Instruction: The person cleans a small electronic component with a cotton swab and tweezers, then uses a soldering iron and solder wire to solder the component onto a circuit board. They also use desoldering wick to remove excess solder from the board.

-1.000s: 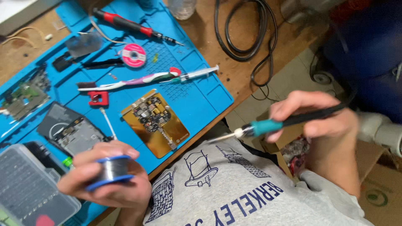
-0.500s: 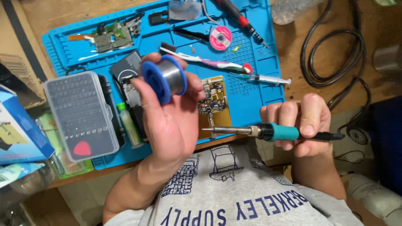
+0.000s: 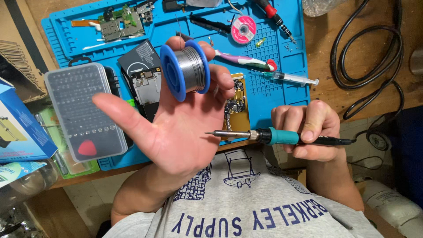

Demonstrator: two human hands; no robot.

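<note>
A: Solder spool (image 3: 186,69), blue-flanged, pinched at the fingertips of the left hand (image 3: 180,128), palm up and thumb spread wide, raised over the blue work mat (image 3: 282,57).

B: And on the other side?

A: Right hand (image 3: 308,128) wrapped firmly round the soldering iron (image 3: 273,135), teal collar just past the knuckles, tip pointing toward the left palm and stopping just short of it.

B: Room to move?

A: Little on the left: clear bit case (image 3: 83,112) with a red pick lying just beside the thumb, blue carton (image 3: 20,128) beyond it, cut off at the frame edge. More open to the right, past the mat's edge, only bare wooden desk (image 3: 326,83) and a looped black cable (image 3: 374,66).

B: Anything hidden?

A: Yellow circuit board (image 3: 237,105) half covered by the left fingers (its near end also behind the iron's shaft). Opened phone (image 3: 143,83) partly behind the spool. Toothbrush (image 3: 249,61) handle seen only right of the fingers; syringe (image 3: 293,79) in full view. Green board (image 3: 121,22), pink wick reel (image 3: 243,30) and red screwdriver (image 3: 275,15) near the top edge, the screwdriver's handle cropped. Solder's loose end too fine to make out.
</note>
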